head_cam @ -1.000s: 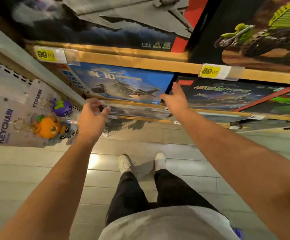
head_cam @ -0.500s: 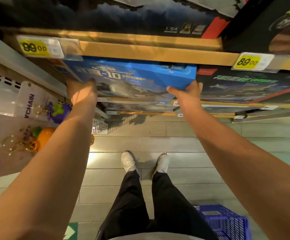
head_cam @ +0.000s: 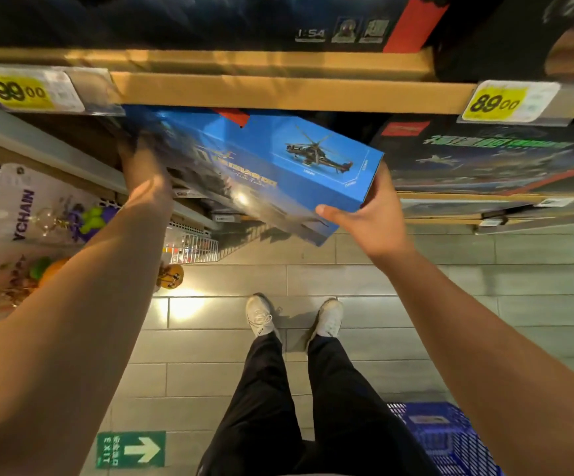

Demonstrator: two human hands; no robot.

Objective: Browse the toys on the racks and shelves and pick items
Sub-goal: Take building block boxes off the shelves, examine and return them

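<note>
Blue cardboard, glossy, with a dark helicopter printed on the side panel: that's the blue box (head_cam: 261, 166), tilted with its right end poking out past the front edge of the wooden shelf (head_cam: 278, 91) above it. The right hand (head_cam: 368, 214) is clamped on the box's lower right corner, thumb along the bottom edge and fingers wrapped up the end panel. The left hand (head_cam: 144, 166) is at the box's left end, but that whole bit is motion-blurred, so I honestly can't tell how closed it is or if it's really gripping. The box's top edge sits just under the shelf lip, so not much clearance there, while below it the space opens straight down to the grey tiled floor (head_cam: 381, 280). Right beside it, a dark box (head_cam: 491, 159) with green lettering fills the same shelf level, so the right side is tight too. Yellow price tags hang off the shelf edge, a 99.00 tag (head_cam: 21, 92) on the left and an 89.00 tag (head_cam: 495, 103) on the right. Off the left edge there are keychain cards (head_cam: 28, 214) on hooks, cut off by the frame, with a purple and green figure I can't really make out. A blue plastic basket (head_cam: 450, 438) with a slotted wall sits on the floor at bottom right, half hidden behind the right arm. A green exit sign (head_cam: 131, 450) is stuck to the tiles.
</note>
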